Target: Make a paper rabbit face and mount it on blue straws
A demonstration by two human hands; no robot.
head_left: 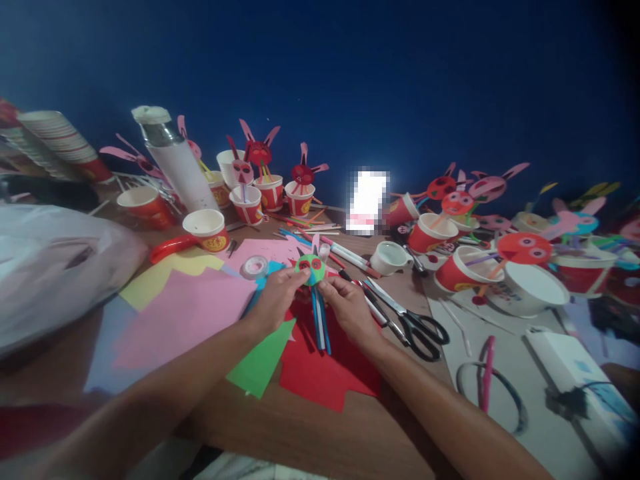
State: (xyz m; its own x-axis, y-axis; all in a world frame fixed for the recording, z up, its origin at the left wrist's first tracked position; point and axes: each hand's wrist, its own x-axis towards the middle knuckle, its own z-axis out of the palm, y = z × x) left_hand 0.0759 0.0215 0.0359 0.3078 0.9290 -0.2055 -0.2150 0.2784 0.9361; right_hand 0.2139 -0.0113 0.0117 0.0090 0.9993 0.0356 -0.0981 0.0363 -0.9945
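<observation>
A round green paper face [316, 275] with red eyes and upright ears is held over the middle of the table. Blue and white sticks [320, 320] hang down below it. My left hand [283, 293] grips the face's left side, its thumb pressed on the front. At the lower right edge, where face and sticks meet, the fingers of my right hand [347, 307] are pinched. Beneath my hands lie a red paper sheet [320, 380] and a green paper piece [263, 363]. Black-handled scissors [415, 327] rest to the right of my right hand.
Pink paper [185, 313] and a tape roll [255, 267] lie on the left, near a plastic bag [60, 267]. Red paper cups [247, 205] with paper animal faces line the back. A tall bottle [175, 160] stands among them. A small white cup [390, 259] sits beside several markers.
</observation>
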